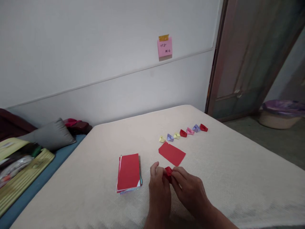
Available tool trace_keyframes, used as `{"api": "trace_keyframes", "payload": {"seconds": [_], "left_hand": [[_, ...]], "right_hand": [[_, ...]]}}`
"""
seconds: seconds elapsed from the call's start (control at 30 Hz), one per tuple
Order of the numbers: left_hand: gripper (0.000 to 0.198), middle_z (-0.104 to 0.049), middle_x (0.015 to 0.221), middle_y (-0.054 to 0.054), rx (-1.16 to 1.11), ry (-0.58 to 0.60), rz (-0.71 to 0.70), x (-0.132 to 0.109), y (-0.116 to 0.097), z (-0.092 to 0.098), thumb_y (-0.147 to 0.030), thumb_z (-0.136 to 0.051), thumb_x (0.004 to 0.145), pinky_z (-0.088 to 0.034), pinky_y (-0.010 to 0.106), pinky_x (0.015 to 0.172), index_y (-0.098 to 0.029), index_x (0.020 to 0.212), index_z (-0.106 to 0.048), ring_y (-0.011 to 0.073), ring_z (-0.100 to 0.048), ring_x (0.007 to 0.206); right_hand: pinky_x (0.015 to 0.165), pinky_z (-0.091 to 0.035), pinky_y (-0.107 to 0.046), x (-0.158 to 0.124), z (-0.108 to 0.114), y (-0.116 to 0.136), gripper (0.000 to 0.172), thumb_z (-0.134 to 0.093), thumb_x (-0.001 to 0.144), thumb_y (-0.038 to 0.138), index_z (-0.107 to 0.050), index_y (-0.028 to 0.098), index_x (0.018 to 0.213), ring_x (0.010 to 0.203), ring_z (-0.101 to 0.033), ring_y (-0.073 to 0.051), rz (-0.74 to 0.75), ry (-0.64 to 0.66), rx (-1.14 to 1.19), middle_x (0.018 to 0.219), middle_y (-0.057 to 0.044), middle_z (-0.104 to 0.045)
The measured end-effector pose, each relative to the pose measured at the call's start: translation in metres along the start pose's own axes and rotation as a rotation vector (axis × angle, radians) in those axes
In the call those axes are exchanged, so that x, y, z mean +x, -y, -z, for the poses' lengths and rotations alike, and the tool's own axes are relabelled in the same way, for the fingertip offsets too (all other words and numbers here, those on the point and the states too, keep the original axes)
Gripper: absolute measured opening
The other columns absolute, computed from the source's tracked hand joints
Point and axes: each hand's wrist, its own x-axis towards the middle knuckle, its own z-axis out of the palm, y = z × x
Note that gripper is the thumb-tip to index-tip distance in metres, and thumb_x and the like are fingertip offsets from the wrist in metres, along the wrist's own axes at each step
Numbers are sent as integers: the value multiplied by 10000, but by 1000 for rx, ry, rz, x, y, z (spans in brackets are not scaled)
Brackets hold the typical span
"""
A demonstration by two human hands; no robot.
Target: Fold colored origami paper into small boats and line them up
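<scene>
Between my two hands is a small folded red paper piece (168, 171). My left hand (159, 187) pinches its left side, the fingertips partly hiding it. On its right side, the thumb and fingers of my right hand (189, 187) close on the paper. Just beyond lies a flat red sheet of paper (172, 154) with a corner cut off. A stack of coloured paper (128, 171), red on top, sits left of my hands. Several small folded paper boats (183, 133) in yellow, purple, red and pink form a slanting row farther back.
Everything rests on a cream cloth-covered surface (95, 178) that meets a white wall (107, 41). A pink note (164, 47) is taped there. At left are a grey cushion (51, 135) and a yellow box (30, 168); at far right, a lined basin (278, 117) stands on the floor.
</scene>
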Motion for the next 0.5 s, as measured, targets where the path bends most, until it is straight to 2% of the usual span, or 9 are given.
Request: {"api": "trace_keyframes", "payload": {"seconds": [0.23,0.37,0.5], "left_hand": [[158,-529,1177,109,-30,19,0,1,-4,3,-106,-489,817,-473,388,835,-194,748,-600,236,-554,1048],[170,-530,1199,98,-30,16,6,0,-2,3,-112,-505,813,-486,371,807,-198,729,-625,210,-592,958],[217,-521,1227,89,-31,46,-1,1,0,5,-97,-480,824,-493,349,804,-200,707,-633,196,-597,962]], "right_hand": [[566,-467,-196,-1,0,0,251,-398,912,181,-646,188,870,651,-608,-125,-28,-11,23,756,-49,-643],[576,-469,-199,-1,0,-2,232,-407,905,174,-633,185,854,671,-608,-128,-38,11,36,771,-52,-638],[592,-474,-208,-2,-1,-3,222,-410,897,156,-627,179,856,689,-611,-132,-34,55,56,810,-58,-636]]}}
